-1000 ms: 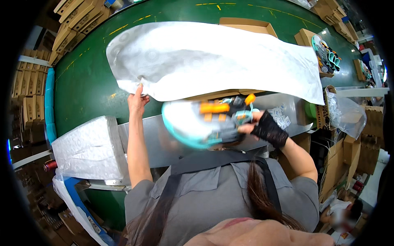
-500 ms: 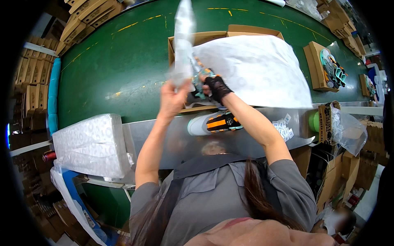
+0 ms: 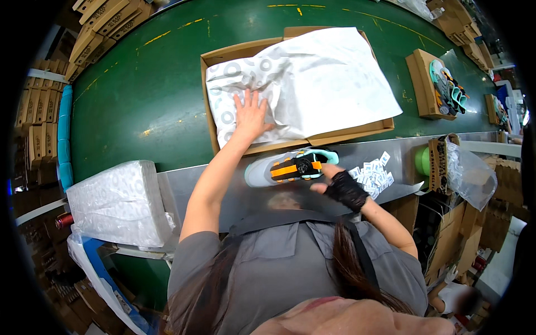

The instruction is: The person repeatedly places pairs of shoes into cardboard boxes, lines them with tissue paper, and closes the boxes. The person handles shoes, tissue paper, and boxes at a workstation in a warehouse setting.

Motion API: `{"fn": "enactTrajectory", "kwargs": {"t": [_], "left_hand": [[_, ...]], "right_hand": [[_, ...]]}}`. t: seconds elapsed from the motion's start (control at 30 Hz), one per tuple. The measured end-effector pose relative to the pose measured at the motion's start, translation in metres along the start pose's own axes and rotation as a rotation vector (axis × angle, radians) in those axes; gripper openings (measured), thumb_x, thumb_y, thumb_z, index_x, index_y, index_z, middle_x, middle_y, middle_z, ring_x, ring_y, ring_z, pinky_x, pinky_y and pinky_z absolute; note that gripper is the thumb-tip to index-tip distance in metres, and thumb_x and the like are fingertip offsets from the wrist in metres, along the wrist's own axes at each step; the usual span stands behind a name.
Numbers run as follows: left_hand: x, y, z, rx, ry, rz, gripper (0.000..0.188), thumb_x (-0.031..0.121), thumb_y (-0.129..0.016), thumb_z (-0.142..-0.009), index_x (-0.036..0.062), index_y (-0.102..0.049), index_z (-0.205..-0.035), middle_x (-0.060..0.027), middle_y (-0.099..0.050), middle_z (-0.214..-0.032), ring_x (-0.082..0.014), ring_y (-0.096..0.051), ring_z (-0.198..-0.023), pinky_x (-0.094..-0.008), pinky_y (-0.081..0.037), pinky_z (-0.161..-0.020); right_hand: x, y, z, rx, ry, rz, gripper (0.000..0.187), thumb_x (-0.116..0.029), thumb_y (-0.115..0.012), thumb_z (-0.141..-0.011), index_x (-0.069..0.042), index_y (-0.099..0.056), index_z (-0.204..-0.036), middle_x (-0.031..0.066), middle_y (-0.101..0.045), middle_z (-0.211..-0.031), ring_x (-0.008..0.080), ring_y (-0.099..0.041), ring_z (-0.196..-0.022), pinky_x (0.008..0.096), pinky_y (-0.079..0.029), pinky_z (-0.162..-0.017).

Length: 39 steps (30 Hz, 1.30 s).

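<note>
My bare left hand point(image 3: 252, 116) lies with fingers spread on white patterned tissue paper point(image 3: 340, 84), near its left side. The paper covers most of an open brown cardboard box point(image 3: 352, 133) on the green table, hiding what is underneath. Nearer to me, a grey shoe point(image 3: 293, 168) with black, orange and mint parts rests on the metal ledge, toe to the left. At its ankle opening is my right hand point(image 3: 341, 188), in a black fingerless glove. Those fingers curl over the shoe's near rim, thumb on the outer side.
Small white packets point(image 3: 373, 176) lie right of the shoe. A plastic-wrapped stack of patterned paper point(image 3: 120, 204) stands at left. Farther right, a box point(image 3: 427, 92) holds more shoes, near a green roll point(image 3: 422, 161) and a carton with plastic bags point(image 3: 441, 167). Cartons point(image 3: 111, 25) are stacked far left.
The blurred white paper flap my left hand held up now lies down over the box's left part, covering the colourful shoe there. My right hand has come back from the box to the ledge shoe.
</note>
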<state>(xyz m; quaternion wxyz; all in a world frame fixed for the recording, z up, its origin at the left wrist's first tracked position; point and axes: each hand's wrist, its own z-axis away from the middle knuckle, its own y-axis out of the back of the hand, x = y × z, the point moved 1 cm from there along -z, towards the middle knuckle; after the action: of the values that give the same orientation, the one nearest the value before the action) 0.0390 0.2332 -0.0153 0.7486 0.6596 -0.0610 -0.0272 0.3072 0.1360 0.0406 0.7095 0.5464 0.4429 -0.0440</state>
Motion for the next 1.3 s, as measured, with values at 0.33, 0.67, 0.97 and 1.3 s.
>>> {"fn": "enactTrajectory", "kwargs": {"t": [0.33,0.67,0.97,1.3], "left_hand": [[0.027,0.079,0.121,0.074,-0.397,0.770,0.086,0.038,-0.076,-0.060,-0.0012,-0.036,-0.125,-0.0216,-0.045,-0.117,-0.0342,-0.049,-0.103,-0.0394,-0.039,-0.088],[-0.018,0.054,0.036,0.327,0.442,1.839,0.045,0.033,-0.059,-0.082,-0.0039,-0.049,-0.105,-0.0094,-0.058,-0.095,-0.0133,-0.056,-0.083,-0.0300,-0.047,-0.072],[0.009,-0.001,-0.021,-0.358,0.499,1.804,0.055,0.032,-0.056,-0.084,-0.0069,-0.039,-0.119,-0.0186,-0.054,-0.105,-0.0280,-0.054,-0.098,-0.0392,-0.049,-0.076],[-0.061,-0.040,0.052,0.531,0.499,0.826,0.057,0.046,-0.042,-0.087,-0.0067,-0.048,-0.109,-0.0134,-0.060,-0.095,-0.0211,-0.057,-0.081,-0.0360,-0.044,-0.073]], "right_hand": [[-0.062,0.016,-0.029,0.012,0.194,0.030,0.023,-0.024,-0.065,-0.074,-0.006,-0.058,-0.087,0.0097,-0.060,-0.078,0.0270,-0.059,-0.071,0.0349,-0.047,-0.061],[-0.043,0.012,-0.047,-0.129,0.064,-0.337,0.033,-0.024,-0.067,-0.073,-0.003,-0.057,-0.096,0.0118,-0.060,-0.093,0.0263,-0.061,-0.082,0.0313,-0.048,-0.070],[0.061,-0.016,-0.080,0.527,-0.704,-1.282,0.017,-0.019,-0.064,-0.078,-0.007,-0.052,-0.079,0.0009,-0.048,-0.062,0.0074,-0.040,-0.045,0.0237,-0.036,-0.042],[0.028,-0.026,-0.085,0.116,0.110,0.677,0.062,0.001,-0.049,-0.066,-0.021,-0.044,-0.124,0.0181,-0.040,-0.129,0.0244,-0.059,-0.062,0.0321,-0.049,-0.054]]}}
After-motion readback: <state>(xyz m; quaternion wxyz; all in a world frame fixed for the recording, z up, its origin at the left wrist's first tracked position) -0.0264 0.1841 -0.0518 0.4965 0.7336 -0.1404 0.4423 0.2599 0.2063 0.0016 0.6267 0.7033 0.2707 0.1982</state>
